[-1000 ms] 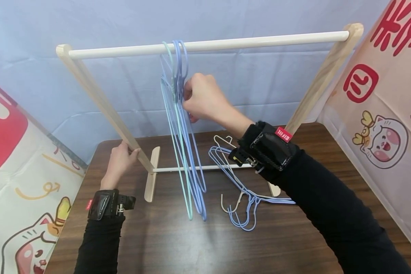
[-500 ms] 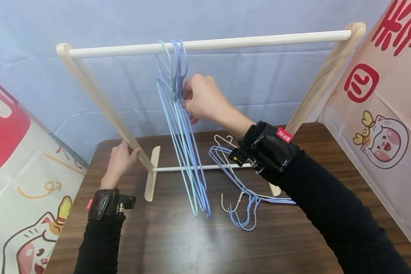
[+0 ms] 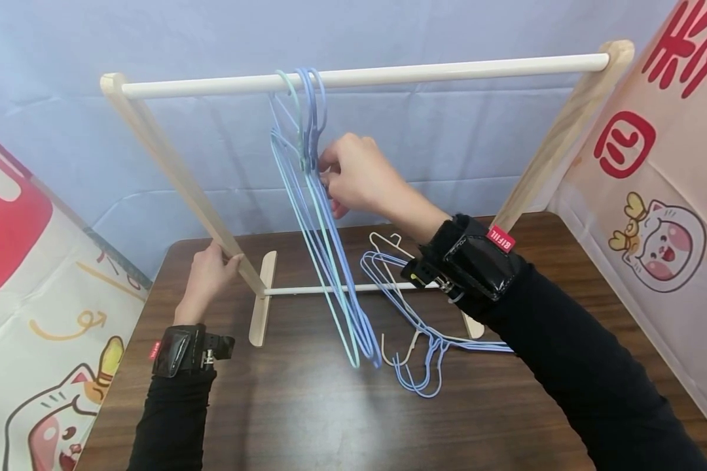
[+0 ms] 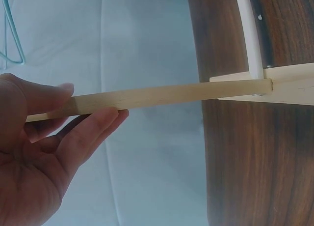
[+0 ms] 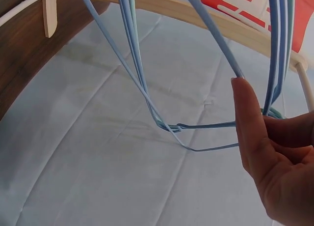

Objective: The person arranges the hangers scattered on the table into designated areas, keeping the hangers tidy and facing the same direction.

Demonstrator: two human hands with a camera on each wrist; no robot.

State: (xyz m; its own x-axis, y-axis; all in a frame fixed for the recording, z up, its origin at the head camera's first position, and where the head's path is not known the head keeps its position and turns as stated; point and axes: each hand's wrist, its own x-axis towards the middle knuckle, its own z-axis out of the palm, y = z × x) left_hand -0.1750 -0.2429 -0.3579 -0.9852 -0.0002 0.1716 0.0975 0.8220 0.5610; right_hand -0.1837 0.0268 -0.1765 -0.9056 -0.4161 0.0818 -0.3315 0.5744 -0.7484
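Several hangers hang together on the white bar [image 3: 448, 70] of a wooden rack, left of its middle. Blue hangers [image 3: 311, 124] are on the right of the bunch, a mint green hanger [image 3: 299, 118] beside them. Just below the hooks, my right hand [image 3: 362, 170] pinches the outermost blue hanger; in the right wrist view its index finger [image 5: 250, 123] lies along the wire. My left hand [image 3: 207, 278] grips the lower part of the rack's left post [image 3: 171, 157]; the left wrist view shows thumb and fingers on either side of that wood [image 4: 162, 95].
More hangers, blue [image 3: 438, 341] and cream [image 3: 383, 340], lie piled on the dark wooden table [image 3: 306, 418] at right, partly under my right forearm. The rack's left foot [image 3: 263, 301] stands beside my left hand. A pale cloth [image 3: 436, 131] hangs behind.
The lower ends of the hanging hangers have swung to the right. My right hand has shifted slightly right and down, still at the blue hanger. The left hand stays on the post.
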